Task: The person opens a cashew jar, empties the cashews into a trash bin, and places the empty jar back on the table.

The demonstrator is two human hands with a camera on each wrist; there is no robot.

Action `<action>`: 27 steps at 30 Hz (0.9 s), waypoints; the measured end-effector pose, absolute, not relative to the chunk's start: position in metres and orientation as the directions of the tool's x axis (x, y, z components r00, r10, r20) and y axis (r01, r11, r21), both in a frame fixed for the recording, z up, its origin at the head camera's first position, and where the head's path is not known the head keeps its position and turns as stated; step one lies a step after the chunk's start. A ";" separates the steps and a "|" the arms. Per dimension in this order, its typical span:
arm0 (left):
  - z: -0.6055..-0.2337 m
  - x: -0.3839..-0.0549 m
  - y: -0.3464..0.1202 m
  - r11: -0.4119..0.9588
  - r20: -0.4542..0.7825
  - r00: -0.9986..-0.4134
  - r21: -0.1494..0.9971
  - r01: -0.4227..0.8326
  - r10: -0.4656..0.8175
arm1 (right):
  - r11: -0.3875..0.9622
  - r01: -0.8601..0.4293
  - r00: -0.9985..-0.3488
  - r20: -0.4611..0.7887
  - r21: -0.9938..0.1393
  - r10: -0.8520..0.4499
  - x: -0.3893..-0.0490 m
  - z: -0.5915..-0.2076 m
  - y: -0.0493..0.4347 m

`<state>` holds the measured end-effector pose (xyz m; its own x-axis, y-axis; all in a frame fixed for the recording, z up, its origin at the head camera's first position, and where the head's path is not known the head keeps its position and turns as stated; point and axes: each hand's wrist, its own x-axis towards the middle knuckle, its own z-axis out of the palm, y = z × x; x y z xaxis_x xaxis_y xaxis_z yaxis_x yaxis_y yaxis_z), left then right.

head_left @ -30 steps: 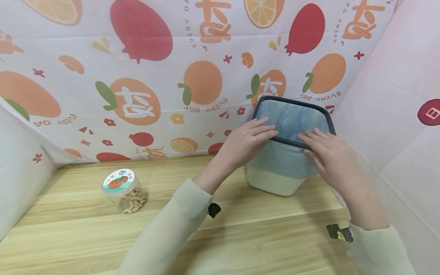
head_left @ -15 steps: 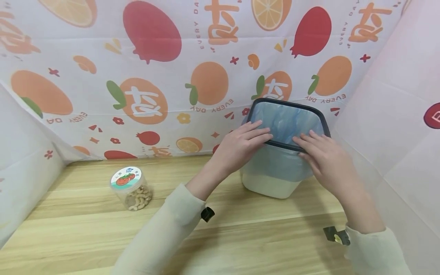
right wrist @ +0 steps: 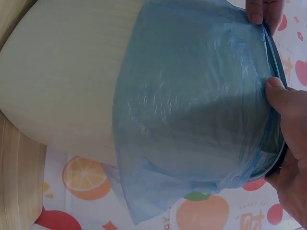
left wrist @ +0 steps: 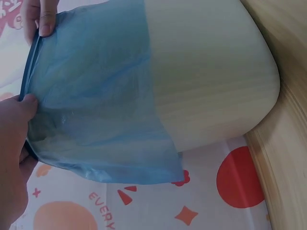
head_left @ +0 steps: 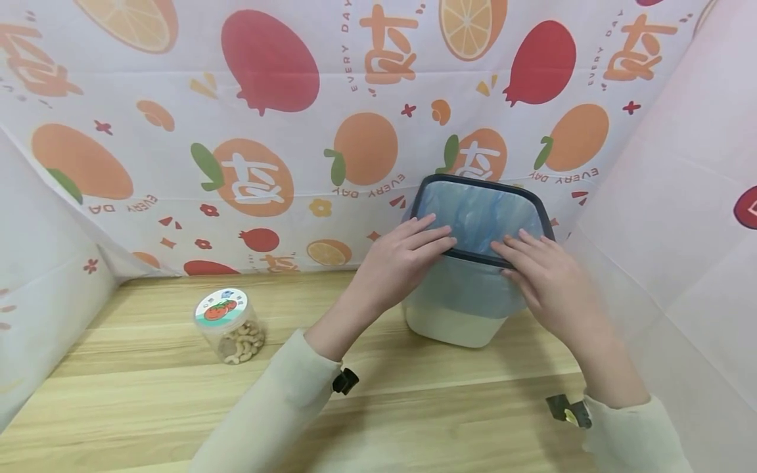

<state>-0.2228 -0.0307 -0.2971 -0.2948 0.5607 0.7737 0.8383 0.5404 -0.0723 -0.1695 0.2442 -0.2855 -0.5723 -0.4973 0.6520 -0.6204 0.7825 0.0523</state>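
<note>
A cream trash bin (head_left: 452, 328) stands on the table at right of centre, lined with a blue plastic bag (head_left: 473, 286) folded down over its outside. A black rim ring (head_left: 476, 257) runs around its mouth, over the bag. My left hand (head_left: 395, 263) grips the near left part of the rim, fingers over the edge. On the near right, my right hand (head_left: 552, 282) holds the rim the same way. In the left wrist view, the left thumb (left wrist: 29, 104) presses the bag's outside just below the ring. The right thumb (right wrist: 276, 86) does likewise in the right wrist view.
A clear jar of cashews (head_left: 236, 338) with a tomato picture on its lid stands at left on the wood-grain table (head_left: 449, 407). A fruit-printed cloth (head_left: 367, 151) hangs behind the bin, and a pale side wall (head_left: 650, 263) rises at right.
The bin and both hands on its rim have shifted left against the printed cloth. The head view has turned slightly left, so the jar appears further right.
</note>
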 end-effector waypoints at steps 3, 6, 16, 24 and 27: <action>-0.297 -0.218 -0.035 0.553 0.775 -0.300 -0.076 0.830 0.556 | 0.774 -0.632 -0.563 0.658 0.046 -0.499 -0.170 -0.287 0.240; -0.297 -0.214 -0.040 0.564 0.780 -0.300 -0.080 0.822 0.549 | 0.765 -0.642 -0.551 0.666 0.046 -0.502 -0.170 -0.287 0.236; -0.298 -0.206 -0.055 0.600 0.798 -0.262 -0.149 0.786 0.542 | 0.733 -0.679 -0.518 0.684 0.038 -0.515 -0.169 -0.288 0.224; -0.300 -0.197 -0.066 0.625 0.805 -0.271 -0.152 0.765 0.528 | 0.714 -0.700 -0.506 0.683 0.033 -0.527 -0.170 -0.288 0.212; -0.300 -0.193 -0.071 0.632 0.807 -0.276 -0.148 0.761 0.522 | 0.704 -0.710 -0.499 0.684 0.029 -0.532 -0.169 -0.288 0.209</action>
